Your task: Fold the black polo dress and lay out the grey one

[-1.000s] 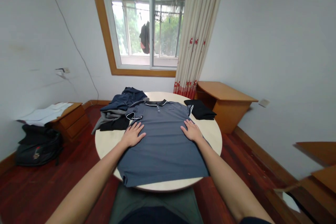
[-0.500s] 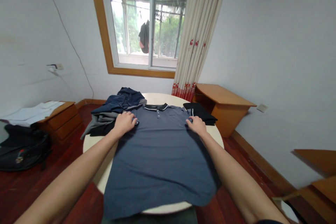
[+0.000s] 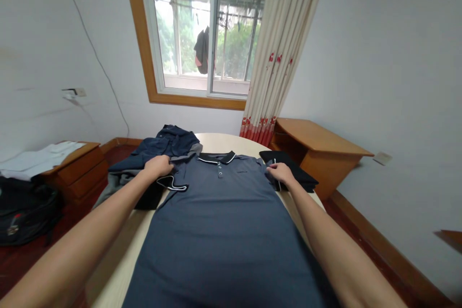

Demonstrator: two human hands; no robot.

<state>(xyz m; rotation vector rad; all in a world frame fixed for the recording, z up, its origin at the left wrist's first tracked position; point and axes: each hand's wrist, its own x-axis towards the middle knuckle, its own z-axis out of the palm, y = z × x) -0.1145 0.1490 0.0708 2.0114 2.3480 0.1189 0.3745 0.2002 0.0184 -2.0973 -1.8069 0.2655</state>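
Observation:
A dark grey polo shirt [image 3: 220, 221] lies front side up across the round table [image 3: 231, 141], its black, white-edged collar at the far end. At the sleeve on the left, my left hand [image 3: 159, 166] is closed on the fabric near the shoulder; the sleeve's white-trimmed cuff hangs open just below it. My right hand [image 3: 280, 172] pinches the other sleeve of the shirt. The lower part of the shirt runs toward me and out of the bottom of the view.
Rumpled dark blue and grey clothes [image 3: 162, 143] are heaped on the table's left. Folded black clothing [image 3: 290, 168] lies on its right. Beyond stand a wooden desk [image 3: 321, 139], a curtain [image 3: 279, 57] and a window. A small cabinet [image 3: 83, 173] and a black bag [image 3: 25, 211] are at left.
Both hands have moved outward along the sleeves, and the left sleeve's cuff now shows spread. The shirt fills more of the near view as the camera has come closer.

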